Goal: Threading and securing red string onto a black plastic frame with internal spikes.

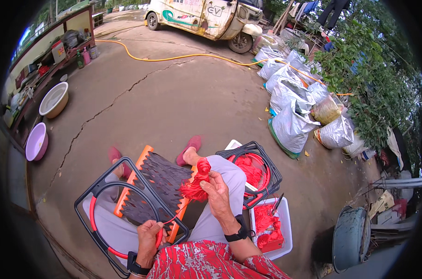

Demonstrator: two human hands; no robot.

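Observation:
My left hand point(150, 238) is closed on the lower right part of a ring point(94, 215), black and partly wrapped in red, set inside a black rounded frame point(86, 224) tilted over my left leg. In my raised right hand point(216, 193) is a bundle of red cord point(194, 186), pinched between thumb and fingers. A thin red strand runs from the bundle down to my left hand. Beneath the frame and between my legs is a black slatted panel point(159, 173) with orange side rails point(135, 174).
Right of my knee lie stacked black frames point(277, 172) with red rings and cord. Nearer is a white bin point(287, 228) holding red bundles and a dark tool. Basins point(37, 142) stand left, white sacks point(290, 128) far right; a yellow hose point(173, 58) crosses the cracked ground before a vehicle point(197, 18).

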